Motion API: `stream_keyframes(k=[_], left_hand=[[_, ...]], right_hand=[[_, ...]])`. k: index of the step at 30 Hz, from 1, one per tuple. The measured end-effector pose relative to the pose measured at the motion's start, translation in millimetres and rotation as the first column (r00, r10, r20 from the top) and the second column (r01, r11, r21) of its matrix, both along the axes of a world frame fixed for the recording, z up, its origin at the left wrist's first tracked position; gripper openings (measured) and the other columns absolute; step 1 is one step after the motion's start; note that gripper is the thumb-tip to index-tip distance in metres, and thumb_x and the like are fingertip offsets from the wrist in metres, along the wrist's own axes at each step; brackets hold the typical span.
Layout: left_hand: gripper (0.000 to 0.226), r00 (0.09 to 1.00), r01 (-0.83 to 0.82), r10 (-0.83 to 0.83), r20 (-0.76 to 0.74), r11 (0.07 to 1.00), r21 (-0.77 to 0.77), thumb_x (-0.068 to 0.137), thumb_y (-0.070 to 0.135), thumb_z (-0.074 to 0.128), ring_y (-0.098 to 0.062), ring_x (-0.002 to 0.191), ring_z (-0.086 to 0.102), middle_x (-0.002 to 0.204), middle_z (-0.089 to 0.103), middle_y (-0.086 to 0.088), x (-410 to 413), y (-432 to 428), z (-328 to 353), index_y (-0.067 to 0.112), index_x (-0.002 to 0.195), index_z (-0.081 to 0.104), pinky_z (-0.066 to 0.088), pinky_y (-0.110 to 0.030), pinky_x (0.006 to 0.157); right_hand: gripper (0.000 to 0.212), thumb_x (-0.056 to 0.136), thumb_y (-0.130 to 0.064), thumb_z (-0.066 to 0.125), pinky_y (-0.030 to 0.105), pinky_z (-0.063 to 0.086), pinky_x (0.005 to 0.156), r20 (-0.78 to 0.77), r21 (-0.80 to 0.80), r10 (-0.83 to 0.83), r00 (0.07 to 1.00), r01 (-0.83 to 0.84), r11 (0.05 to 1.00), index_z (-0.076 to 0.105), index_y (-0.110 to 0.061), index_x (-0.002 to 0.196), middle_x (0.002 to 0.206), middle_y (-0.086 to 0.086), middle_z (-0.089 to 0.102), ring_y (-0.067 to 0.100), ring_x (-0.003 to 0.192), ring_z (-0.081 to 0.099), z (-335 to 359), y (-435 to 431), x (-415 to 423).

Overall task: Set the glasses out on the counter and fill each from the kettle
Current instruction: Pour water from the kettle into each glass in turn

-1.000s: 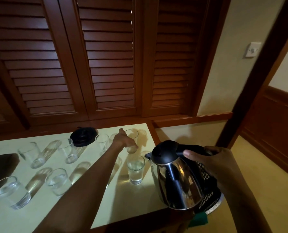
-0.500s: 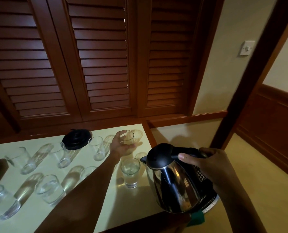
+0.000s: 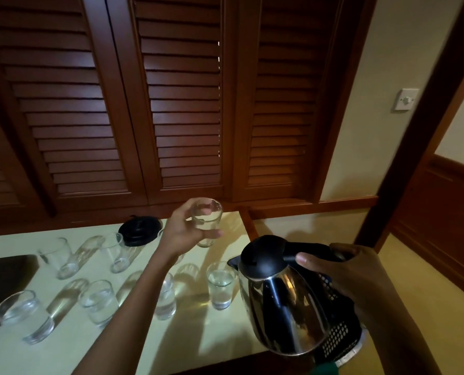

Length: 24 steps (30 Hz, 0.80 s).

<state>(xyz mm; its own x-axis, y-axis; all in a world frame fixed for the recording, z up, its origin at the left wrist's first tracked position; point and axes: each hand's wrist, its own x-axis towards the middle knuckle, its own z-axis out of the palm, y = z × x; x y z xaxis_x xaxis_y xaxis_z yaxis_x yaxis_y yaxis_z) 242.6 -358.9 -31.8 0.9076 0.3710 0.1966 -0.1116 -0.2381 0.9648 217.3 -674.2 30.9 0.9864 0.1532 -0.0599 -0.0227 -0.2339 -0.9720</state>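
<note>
My left hand (image 3: pixel 183 230) grips an empty clear glass (image 3: pixel 207 221) and holds it lifted above the far right part of the pale counter (image 3: pixel 206 336). My right hand (image 3: pixel 358 277) is wrapped around the black handle of a steel kettle (image 3: pixel 282 301) with a black lid, held upright off the counter's right end. Just left of the kettle's spout stands a glass with water (image 3: pixel 221 285). Several more glasses stand in two rows on the counter, such as one in the front row (image 3: pixel 98 301) and one at the back left (image 3: pixel 59 257).
A black round lid (image 3: pixel 140 229) lies at the back of the counter. A dark sink or tray (image 3: pixel 3 282) sits at the left edge. Louvred wooden doors (image 3: pixel 182 104) rise behind the counter. The counter ends at a wooden edge (image 3: pixel 248 223) on the right, with floor beyond.
My left hand closed on the back-right glass and lifted it off the counter. The kettle stayed in my right hand, shifting slightly in view as my head moved.
</note>
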Motion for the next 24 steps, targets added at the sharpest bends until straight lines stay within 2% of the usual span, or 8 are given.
stream_keyframes(k=[4,9,12,17,20,21,22,24], left_hand=[[0.07,0.999,-0.035,0.036,0.037,0.999,-0.028,0.054,0.001,0.098,-0.01,0.102,0.072,0.109,0.075,0.002,-58,3,10,0.024,0.114,0.071,0.057,-0.013,0.076],[0.073,0.996,-0.084,0.084,0.02,0.996,-0.004,0.047,0.014,0.101,-0.017,0.104,0.074,0.112,0.075,-0.001,-126,4,-2,0.039,0.109,0.071,0.062,-0.034,0.089],[0.077,0.995,-0.101,0.102,-0.019,0.994,0.034,0.045,0.022,0.102,-0.017,0.099,0.075,0.113,0.075,0.002,-158,6,-20,0.041,0.113,0.07,0.063,-0.036,0.088],[0.079,0.989,-0.133,0.137,-0.059,0.989,0.071,0.047,0.029,0.105,-0.02,0.103,0.075,0.117,0.075,0.006,-202,7,-55,0.037,0.117,0.069,0.062,-0.04,0.089],[0.082,0.984,-0.154,0.161,-0.078,0.984,0.084,0.046,0.032,0.105,-0.017,0.105,0.074,0.119,0.075,0.005,-218,7,-71,0.034,0.119,0.07,0.06,-0.042,0.094],[0.081,0.983,-0.158,0.165,-0.084,0.984,0.087,0.046,0.029,0.105,-0.016,0.106,0.074,0.118,0.075,0.005,-222,5,-74,0.031,0.119,0.07,0.06,-0.042,0.096],[0.08,0.981,-0.163,0.171,-0.092,0.982,0.092,0.046,0.026,0.105,-0.014,0.106,0.074,0.117,0.076,0.005,-225,4,-78,0.03,0.119,0.071,0.06,-0.04,0.097],[0.079,0.978,-0.17,0.18,-0.103,0.981,0.098,0.046,0.025,0.105,-0.011,0.108,0.073,0.117,0.076,0.007,-229,2,-85,0.03,0.117,0.071,0.059,-0.037,0.098]], right_hand=[[0.039,0.048,-0.033,0.087,0.024,0.046,0.049,-0.004,0.01,0.042,0.999,-0.042,0.999,0.073,-0.004,0.069,0.043,-0.001,0.066,0.006,0.034,0.062,3,5,-11],[0.04,0.061,-0.02,0.09,0.016,0.042,0.039,0.006,0.053,0.139,0.99,-0.139,0.989,0.071,0.01,0.079,0.037,-0.003,0.059,0.001,0.029,0.051,-3,12,-24],[0.041,0.068,-0.014,0.089,0.009,0.036,0.035,0.025,0.037,0.215,0.976,-0.216,0.976,0.064,0.016,0.077,0.032,-0.005,0.051,-0.001,0.026,0.046,-8,15,-29],[0.08,0.04,-0.043,0.093,0.011,0.037,0.035,0.007,-0.015,0.273,0.962,-0.273,0.962,0.059,0.02,0.076,0.036,-0.002,0.053,0.002,0.028,0.047,-5,27,-44],[0.114,0.021,-0.077,0.09,0.015,0.035,0.037,0.077,-0.034,0.298,0.951,-0.297,0.954,0.054,0.019,0.071,0.039,0.0,0.049,0.006,0.03,0.043,-6,35,-46],[0.115,0.018,-0.081,0.088,0.016,0.035,0.038,0.104,-0.054,0.306,0.946,-0.302,0.952,0.056,0.017,0.07,0.039,0.0,0.048,0.007,0.03,0.042,-6,37,-48],[0.104,0.022,-0.08,0.088,0.016,0.035,0.04,0.103,-0.071,0.331,0.938,-0.325,0.943,0.061,0.011,0.065,0.038,-0.002,0.048,0.006,0.03,0.043,-5,40,-49],[0.054,0.041,-0.062,0.088,0.016,0.037,0.045,0.073,-0.101,0.409,0.909,-0.401,0.91,0.072,-0.012,0.051,0.035,-0.003,0.051,0.0,0.03,0.046,0,47,-56]])
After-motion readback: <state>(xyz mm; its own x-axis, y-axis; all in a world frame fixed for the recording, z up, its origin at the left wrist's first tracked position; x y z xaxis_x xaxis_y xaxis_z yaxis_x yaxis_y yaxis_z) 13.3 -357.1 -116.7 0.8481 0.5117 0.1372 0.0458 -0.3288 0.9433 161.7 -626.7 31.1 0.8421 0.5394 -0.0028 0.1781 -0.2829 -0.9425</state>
